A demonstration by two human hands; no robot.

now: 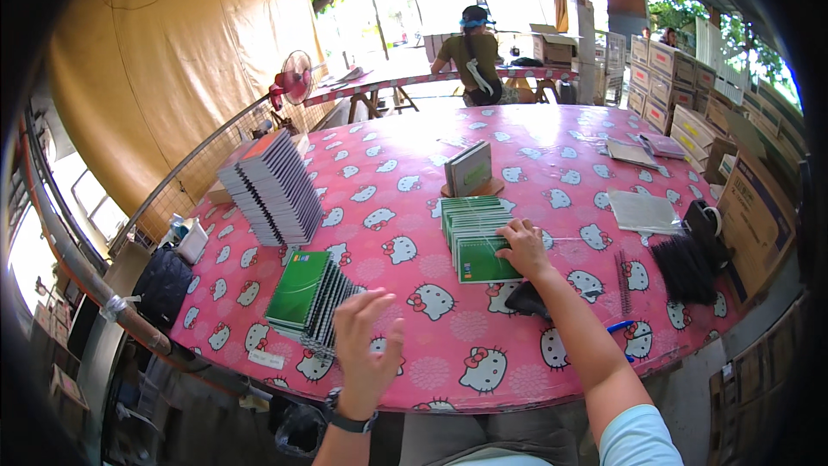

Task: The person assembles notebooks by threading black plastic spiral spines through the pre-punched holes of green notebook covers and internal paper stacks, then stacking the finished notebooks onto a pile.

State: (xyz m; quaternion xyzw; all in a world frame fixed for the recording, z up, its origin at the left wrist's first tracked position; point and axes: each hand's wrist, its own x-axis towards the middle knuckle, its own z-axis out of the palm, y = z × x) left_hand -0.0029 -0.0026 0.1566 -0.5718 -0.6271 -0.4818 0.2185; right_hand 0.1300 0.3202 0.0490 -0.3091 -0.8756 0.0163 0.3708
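Observation:
In the middle of the table, a leaning row of green-covered notebooks [476,214] overlaps toward me. My right hand [524,248] is closed on the right edge of the front green notebook [483,269]. My left hand [366,341] is raised with fingers apart and holds nothing. Just left of it lies a fanned stack of green spiral notebooks [297,292] with black coils. A dark cloth-like thing [528,300] lies beneath my right wrist. Behind the row, several upright notebooks [468,168] stand on a brown wooden base [493,187].
A tall stack of spiral notebooks [272,190] stands at the left. On the right are a single black coil [623,283], a bundle of black coils [681,267], a blue pen [619,326] and a tape dispenser [705,229]. Cardboard boxes [759,198] flank the table. Another person [477,56] sits beyond.

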